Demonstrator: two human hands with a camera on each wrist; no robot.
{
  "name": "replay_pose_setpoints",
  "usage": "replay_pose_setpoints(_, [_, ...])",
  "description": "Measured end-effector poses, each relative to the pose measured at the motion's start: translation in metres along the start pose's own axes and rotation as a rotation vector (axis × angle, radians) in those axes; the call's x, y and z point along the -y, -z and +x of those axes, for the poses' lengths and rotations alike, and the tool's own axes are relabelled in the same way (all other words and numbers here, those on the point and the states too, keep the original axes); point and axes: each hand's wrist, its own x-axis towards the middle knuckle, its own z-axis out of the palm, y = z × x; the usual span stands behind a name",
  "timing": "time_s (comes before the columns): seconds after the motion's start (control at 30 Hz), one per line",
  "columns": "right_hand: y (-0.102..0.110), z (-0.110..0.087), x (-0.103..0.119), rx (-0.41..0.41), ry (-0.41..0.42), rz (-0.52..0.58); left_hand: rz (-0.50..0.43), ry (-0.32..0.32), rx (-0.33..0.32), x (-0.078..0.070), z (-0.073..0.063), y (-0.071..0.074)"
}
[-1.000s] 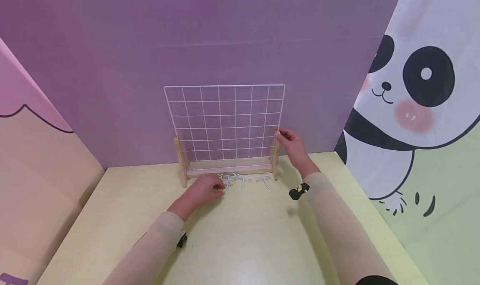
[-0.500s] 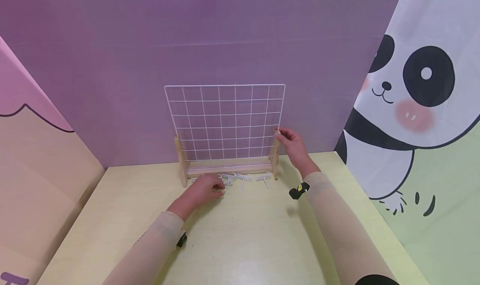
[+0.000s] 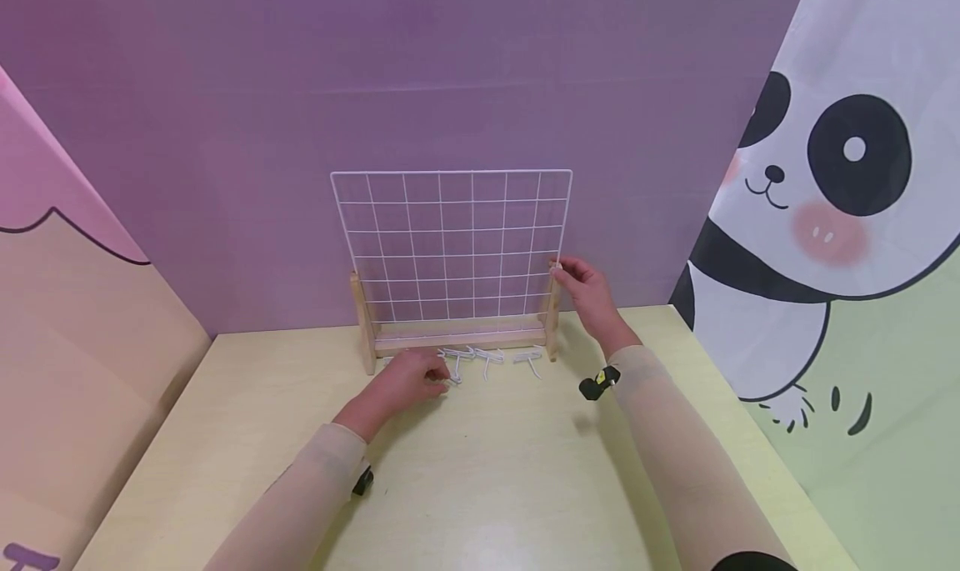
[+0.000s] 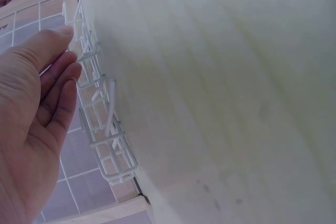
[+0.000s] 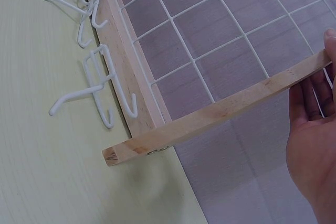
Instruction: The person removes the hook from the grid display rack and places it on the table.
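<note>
A white wire grid panel (image 3: 450,246) stands upright in a wooden stand (image 3: 362,329) at the back of the table. My right hand (image 3: 588,292) pinches the top of the right wooden post (image 5: 226,108), thumb on one side and fingers on the other. At the foot of the stand, several white wire hooks (image 3: 489,357) lie in a row. My left hand (image 3: 408,379) is at the left part of this row, its fingers loosely bent. In the left wrist view a gap shows between thumb and fingers, with the fingertips right at the hooks (image 4: 107,114).
The pale wooden table (image 3: 480,471) reaches from the stand toward me. A purple backdrop (image 3: 450,71) rises behind the grid. On the right hangs a cloth with a panda print (image 3: 757,329). One hook (image 5: 100,85) lies apart, near the right post.
By the left fingertips a hook has shifted slightly, and its prong now shows more clearly. Both hands stay almost in the same place, the right one still on the post.
</note>
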Motion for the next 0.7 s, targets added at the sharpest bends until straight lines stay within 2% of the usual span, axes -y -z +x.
replay_pose_setpoints(0.33, [-0.003, 0.001, 0.001, 0.001, 0.008, 0.009, -0.012, -0.014, -0.014, -0.001, -0.003, 0.007])
replay_pose_setpoints(0.57, [-0.001, 0.0, 0.002, 0.008, 0.006, 0.017, -0.057, 0.052, -0.037, 0.002, -0.007, 0.008])
replay_pose_setpoints(0.7, [0.004, -0.001, 0.004, 0.017, 0.007, 0.025, -0.073, 0.052, -0.082, 0.006, -0.011, 0.014])
